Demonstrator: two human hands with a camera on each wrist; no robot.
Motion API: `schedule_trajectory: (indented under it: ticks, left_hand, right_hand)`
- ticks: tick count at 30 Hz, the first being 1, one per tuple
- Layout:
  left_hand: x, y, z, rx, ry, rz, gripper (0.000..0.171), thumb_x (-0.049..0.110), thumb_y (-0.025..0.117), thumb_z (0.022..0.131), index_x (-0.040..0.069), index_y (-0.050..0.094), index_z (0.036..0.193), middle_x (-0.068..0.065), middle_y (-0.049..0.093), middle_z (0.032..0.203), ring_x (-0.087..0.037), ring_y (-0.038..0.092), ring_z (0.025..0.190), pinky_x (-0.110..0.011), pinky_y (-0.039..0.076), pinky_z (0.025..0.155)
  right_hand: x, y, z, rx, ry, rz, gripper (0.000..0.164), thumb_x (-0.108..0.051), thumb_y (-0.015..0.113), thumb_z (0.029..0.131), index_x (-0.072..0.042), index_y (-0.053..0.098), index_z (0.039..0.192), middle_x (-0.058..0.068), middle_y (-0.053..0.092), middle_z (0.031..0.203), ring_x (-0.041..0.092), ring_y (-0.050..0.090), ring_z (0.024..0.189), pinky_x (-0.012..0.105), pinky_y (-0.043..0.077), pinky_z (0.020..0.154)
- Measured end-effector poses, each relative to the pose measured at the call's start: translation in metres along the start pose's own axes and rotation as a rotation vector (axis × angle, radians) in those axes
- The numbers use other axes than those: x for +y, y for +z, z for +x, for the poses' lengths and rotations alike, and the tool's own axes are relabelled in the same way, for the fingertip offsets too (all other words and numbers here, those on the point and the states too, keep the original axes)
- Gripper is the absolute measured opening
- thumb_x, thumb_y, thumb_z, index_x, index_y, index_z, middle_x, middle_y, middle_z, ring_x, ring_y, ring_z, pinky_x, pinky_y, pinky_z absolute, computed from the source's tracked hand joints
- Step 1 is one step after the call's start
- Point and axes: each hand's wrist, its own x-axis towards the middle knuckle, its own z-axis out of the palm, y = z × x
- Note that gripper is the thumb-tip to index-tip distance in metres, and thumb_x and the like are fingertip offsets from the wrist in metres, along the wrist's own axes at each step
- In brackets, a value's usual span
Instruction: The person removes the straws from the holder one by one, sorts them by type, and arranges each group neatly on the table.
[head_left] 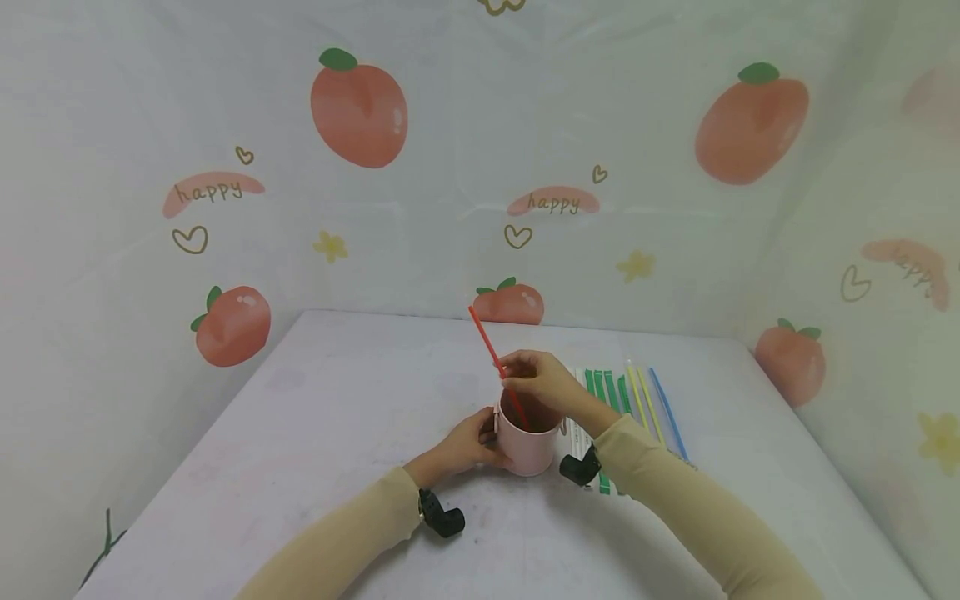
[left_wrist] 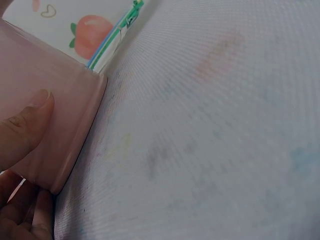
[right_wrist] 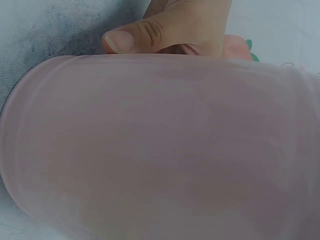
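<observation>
A pink cup (head_left: 527, 454) stands upright on the table. My left hand (head_left: 467, 443) holds it from the left; in the left wrist view the thumb (left_wrist: 27, 127) lies along the cup wall (left_wrist: 60, 125), with other fingers low by its base. Above the cup's mouth, my right hand (head_left: 538, 379) pinches a red straw (head_left: 484, 337). The straw leans to the left, its lower part inside the cup. Most of the right wrist view is filled by the cup's side (right_wrist: 160, 145), with the left thumb (right_wrist: 120, 41) at its upper edge; the right hand is out of that view.
To the cup's right, several green-and-white strips (head_left: 600, 385) lie side by side on the white table (head_left: 360, 375). Yellow straws (head_left: 637, 396) and a blue straw (head_left: 669, 412) lie beyond them, partly behind the right forearm. A fruit-printed white sheet (head_left: 450, 125) hangs behind.
</observation>
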Motion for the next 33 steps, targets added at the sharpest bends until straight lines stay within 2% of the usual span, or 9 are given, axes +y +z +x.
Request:
schedule_trajectory:
  ticks: [6, 13, 18, 20, 22, 24, 27, 29, 33]
  left_hand:
    - [-0.002, 0.001, 0.001, 0.002, 0.024, 0.005, 0.079, 0.002, 0.08, 0.074, 0.002, 0.039, 0.142, -0.016, 0.046, 0.145, -0.034, 0.045, 0.134, -0.044, 0.042, 0.11]
    - [0.0, 0.001, 0.0, 0.004, 0.033, 0.012, 0.081, 0.001, 0.08, 0.074, 0.001, 0.038, 0.143, -0.016, 0.045, 0.146, -0.035, 0.042, 0.136, -0.046, 0.038, 0.113]
    - [0.001, 0.001, 0.0, 0.004, 0.03, 0.02, 0.082, 0.001, 0.08, 0.073, 0.001, 0.038, 0.143, -0.016, 0.045, 0.146, -0.035, 0.042, 0.137, -0.045, 0.036, 0.114]
    - [0.001, 0.001, 0.0, 0.005, 0.026, 0.026, 0.082, 0.001, 0.081, 0.073, 0.002, 0.038, 0.144, -0.016, 0.045, 0.146, -0.035, 0.042, 0.137, -0.045, 0.037, 0.114]
    - [0.001, 0.001, 0.0, 0.008, 0.026, 0.035, 0.082, 0.002, 0.081, 0.073, 0.003, 0.038, 0.144, -0.015, 0.046, 0.145, -0.035, 0.042, 0.136, -0.045, 0.038, 0.113]
    - [0.001, 0.001, 0.0, 0.01, 0.025, 0.036, 0.082, 0.002, 0.081, 0.073, 0.004, 0.039, 0.144, -0.015, 0.046, 0.145, -0.035, 0.042, 0.136, -0.044, 0.038, 0.113]
    - [0.001, 0.001, 0.0, 0.011, 0.026, 0.028, 0.082, 0.001, 0.081, 0.073, 0.005, 0.04, 0.143, -0.015, 0.046, 0.145, -0.035, 0.043, 0.136, -0.044, 0.039, 0.113]
    - [0.0, 0.001, 0.001, 0.011, 0.028, 0.024, 0.081, 0.001, 0.081, 0.073, 0.004, 0.04, 0.142, -0.015, 0.046, 0.145, -0.035, 0.043, 0.136, -0.044, 0.038, 0.113]
    - [-0.001, 0.001, 0.001, 0.01, 0.033, 0.034, 0.08, 0.002, 0.081, 0.074, 0.004, 0.04, 0.142, -0.016, 0.045, 0.146, -0.036, 0.042, 0.136, -0.043, 0.038, 0.114]
  right_hand:
    - [0.005, -0.002, -0.002, 0.044, -0.05, 0.051, 0.029, -0.006, 0.064, 0.09, 0.003, 0.063, 0.118, 0.02, 0.068, 0.105, 0.019, 0.065, 0.096, 0.028, 0.057, 0.084]
    - [0.009, -0.005, -0.009, 0.126, -0.039, 0.099, 0.027, -0.007, 0.066, 0.09, 0.0, 0.064, 0.115, 0.018, 0.068, 0.11, 0.021, 0.066, 0.101, 0.033, 0.056, 0.091]
    - [0.013, -0.011, -0.015, 0.195, -0.063, 0.126, 0.03, -0.008, 0.066, 0.09, 0.005, 0.062, 0.117, 0.021, 0.066, 0.115, 0.012, 0.067, 0.095, 0.023, 0.055, 0.088]
    - [0.013, -0.014, -0.017, 0.22, -0.097, 0.176, 0.031, -0.006, 0.066, 0.09, 0.008, 0.06, 0.117, 0.023, 0.065, 0.114, 0.008, 0.067, 0.091, 0.021, 0.056, 0.085]
    - [0.012, -0.018, -0.019, 0.24, -0.125, 0.239, 0.029, -0.003, 0.066, 0.089, 0.008, 0.06, 0.115, 0.02, 0.065, 0.11, 0.006, 0.066, 0.088, 0.02, 0.057, 0.083]
    - [0.01, -0.024, -0.022, 0.252, -0.135, 0.305, 0.024, -0.002, 0.066, 0.089, 0.004, 0.061, 0.112, 0.013, 0.066, 0.105, 0.005, 0.066, 0.088, 0.022, 0.058, 0.082]
    - [0.006, -0.033, -0.026, 0.281, -0.121, 0.374, 0.018, -0.003, 0.066, 0.09, -0.011, 0.063, 0.106, -0.001, 0.066, 0.101, 0.004, 0.065, 0.09, 0.022, 0.058, 0.083]
    - [0.004, -0.039, -0.029, 0.302, -0.12, 0.423, 0.019, -0.003, 0.064, 0.091, -0.018, 0.063, 0.103, -0.006, 0.065, 0.101, 0.005, 0.065, 0.091, 0.022, 0.058, 0.084]
    - [-0.001, -0.053, -0.035, 0.366, -0.145, 0.576, 0.022, 0.0, 0.062, 0.092, -0.019, 0.064, 0.101, -0.004, 0.064, 0.101, 0.008, 0.064, 0.091, 0.025, 0.058, 0.087]
